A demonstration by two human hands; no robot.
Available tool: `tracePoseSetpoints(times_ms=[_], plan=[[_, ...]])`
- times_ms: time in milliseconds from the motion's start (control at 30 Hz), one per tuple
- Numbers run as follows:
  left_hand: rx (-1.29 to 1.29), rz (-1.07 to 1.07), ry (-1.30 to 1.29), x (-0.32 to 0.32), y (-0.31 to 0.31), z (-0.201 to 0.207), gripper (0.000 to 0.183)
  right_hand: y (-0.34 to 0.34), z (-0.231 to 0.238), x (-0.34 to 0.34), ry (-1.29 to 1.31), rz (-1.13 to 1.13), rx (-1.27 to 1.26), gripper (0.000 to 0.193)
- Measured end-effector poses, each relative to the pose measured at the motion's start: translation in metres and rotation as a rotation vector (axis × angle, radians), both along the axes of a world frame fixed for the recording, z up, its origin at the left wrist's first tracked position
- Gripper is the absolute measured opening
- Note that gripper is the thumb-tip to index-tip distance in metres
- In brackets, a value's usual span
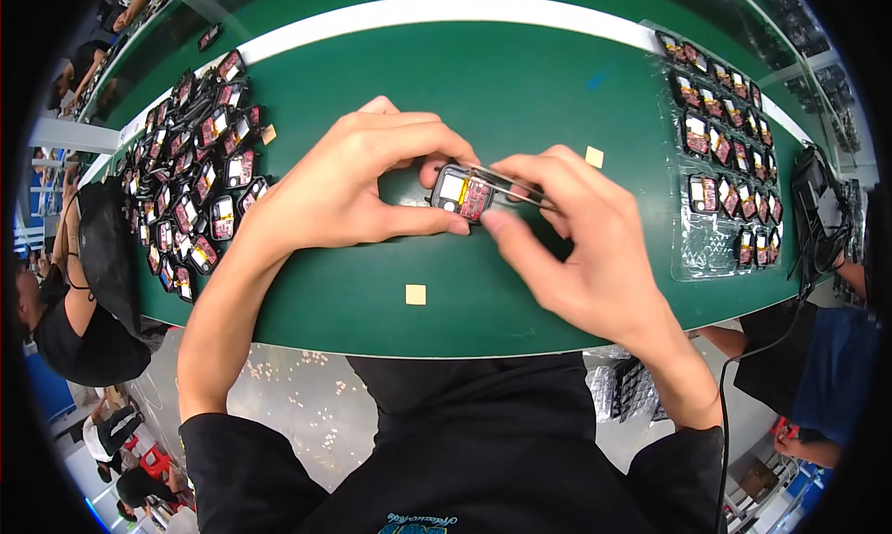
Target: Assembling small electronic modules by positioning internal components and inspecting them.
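Over the middle of the green table (334, 302), my left hand (358, 171) grips a small black device housing (453, 188) between thumb and fingers. The housing lies open toward me, showing a white block, yellow tape and a red circuit board inside. My right hand (590, 241) is closed around metal tweezers (513, 186). Their tips reach to the upper right part of the housing. The right thumb is slightly blurred and sits near the housing's lower right corner. Whether the tweezer tips pinch anything is too small to tell.
A heap of similar open housings (204, 176) covers the table's left side. On the right, a clear plastic tray (697, 269) holds rows of them. Small yellow paper squares (415, 295) lie on the table. A black bag (107, 246) hangs at the left edge; other people sit nearby.
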State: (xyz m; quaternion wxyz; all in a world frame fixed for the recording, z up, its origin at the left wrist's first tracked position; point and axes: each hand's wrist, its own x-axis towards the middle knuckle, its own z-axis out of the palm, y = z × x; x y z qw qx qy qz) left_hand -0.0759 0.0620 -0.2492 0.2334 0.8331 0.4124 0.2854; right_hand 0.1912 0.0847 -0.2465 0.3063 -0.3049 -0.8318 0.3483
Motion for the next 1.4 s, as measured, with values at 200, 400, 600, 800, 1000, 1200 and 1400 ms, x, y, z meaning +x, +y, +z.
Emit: tracePoseSetpoints(times_ms=[200,400,600,800,1000,1200,1400], plan=[[-0.182,0.068,-0.035,0.0,-0.004,0.007,0.075,0.0,-0.009,-0.009,-0.063,-0.001,0.185,0.034],[-0.351,-0.033,-0.172,-0.005,0.011,0.017,0.075,-0.004,0.007,0.018,-0.036,-0.088,0.229,0.035],[0.118,0.341,0.156,-0.025,0.063,0.022,0.039,-0.009,0.022,0.117,-0.085,-0.451,0.313,0.037],[0.391,0.627,0.45,-0.042,0.148,-0.005,0.044,-0.014,0.019,0.189,-0.26,-0.796,0.308,0.042],[0.44,0.677,0.27,-0.055,0.177,-0.037,0.032,-0.014,0.03,0.171,-0.198,-0.762,0.249,0.056],[0.213,0.512,0.066,-0.072,0.161,-0.021,0.038,-0.018,0.033,0.124,0.07,-0.512,-0.009,0.036],[0.136,0.034,0.136,0.011,0.059,0.009,0.048,-0.014,0.035,0.086,0.077,-0.269,-0.017,0.02]])
